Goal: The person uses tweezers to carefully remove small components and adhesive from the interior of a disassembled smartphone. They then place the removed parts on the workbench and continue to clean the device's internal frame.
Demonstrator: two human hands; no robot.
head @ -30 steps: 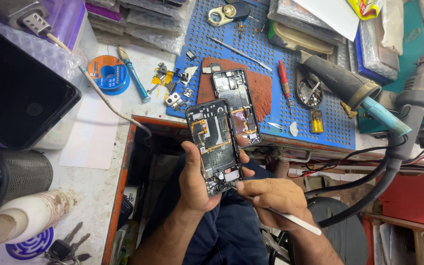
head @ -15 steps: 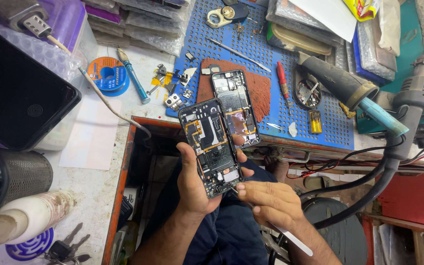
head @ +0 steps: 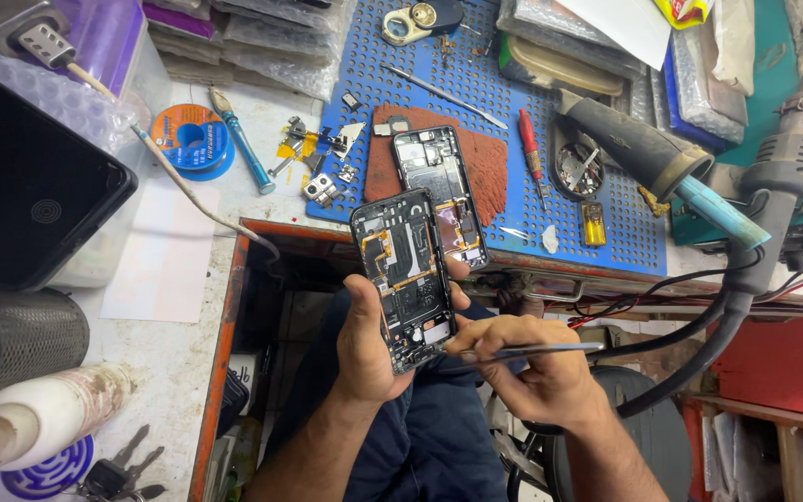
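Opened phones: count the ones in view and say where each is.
2. One opened phone is held up in the left hand; the other phone body lies on the brown pad on the blue mat. More may be hidden under the clutter.

Left hand (head: 374, 339) cupped upward, fingers curled; right hand (head: 536, 372) pinched, fingertips together.

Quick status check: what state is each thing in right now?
Held phone: back off, insides exposed, gripped upright in left hand.
Tweezers: pinched in right hand, tip at the phone's lower edge.
Second phone: opened, lying flat on the red pad.
Screwdriver: lying unused on the blue mat.
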